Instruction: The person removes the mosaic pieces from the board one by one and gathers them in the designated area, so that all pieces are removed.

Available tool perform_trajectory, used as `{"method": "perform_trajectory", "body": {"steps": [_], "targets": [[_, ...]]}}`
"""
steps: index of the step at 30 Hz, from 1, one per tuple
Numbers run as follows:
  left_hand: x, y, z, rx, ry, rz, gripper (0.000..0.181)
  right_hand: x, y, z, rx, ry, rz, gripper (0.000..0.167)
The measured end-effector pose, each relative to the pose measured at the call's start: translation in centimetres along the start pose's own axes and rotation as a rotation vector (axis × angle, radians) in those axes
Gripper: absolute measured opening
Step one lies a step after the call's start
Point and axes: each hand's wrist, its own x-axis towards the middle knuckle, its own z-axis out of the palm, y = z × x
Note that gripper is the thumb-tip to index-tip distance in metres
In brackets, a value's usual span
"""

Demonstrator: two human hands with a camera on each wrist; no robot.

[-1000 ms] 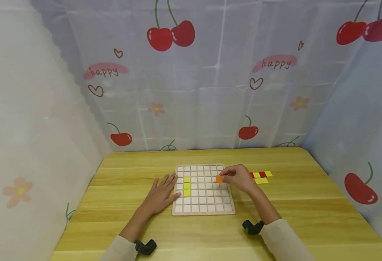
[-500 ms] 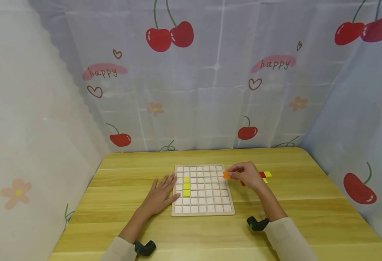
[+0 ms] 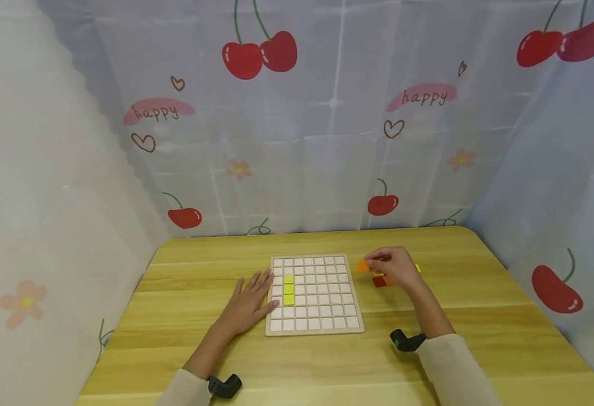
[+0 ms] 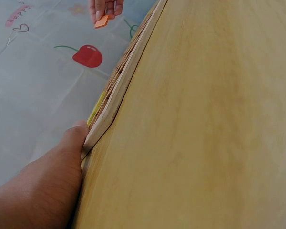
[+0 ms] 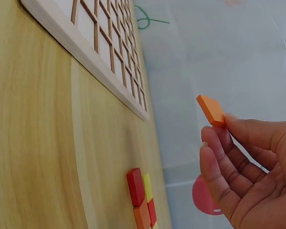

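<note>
A square wooden grid board (image 3: 324,298) lies on the table, with a short column of yellow tiles (image 3: 289,289) in its second column from the left. My left hand (image 3: 248,307) rests at the board's left edge, fingers straight and spread, thumb touching the rim. Right of the board, my right hand (image 3: 398,269) pinches an orange tile (image 5: 211,110) between thumb and fingers, raised off the table. Below that hand lie a red tile (image 5: 136,187), another orange tile (image 5: 142,215) and some yellow ones, partly hidden by the hand in the head view.
The wooden table (image 3: 185,299) has rounded far corners. A curtain (image 3: 322,141) printed with cherries and hearts stands right behind it and along both sides. A black wrist device (image 3: 225,386) sits on the left wrist, and another black device (image 3: 407,340) on the right.
My right hand has moved right and slightly away, carrying the orange tile from over the board's right edge to beside the loose tiles. The left hand stays in place.
</note>
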Motion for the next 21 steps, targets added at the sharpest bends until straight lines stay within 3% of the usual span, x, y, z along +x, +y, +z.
{"method": "perform_trajectory", "body": {"steps": [21], "targets": [[0.1, 0.1, -0.2, -0.006, 0.014, 0.012, 0.079, -0.4, 0.6, -2.9, -0.059, 0.071, 0.043, 0.030]]}}
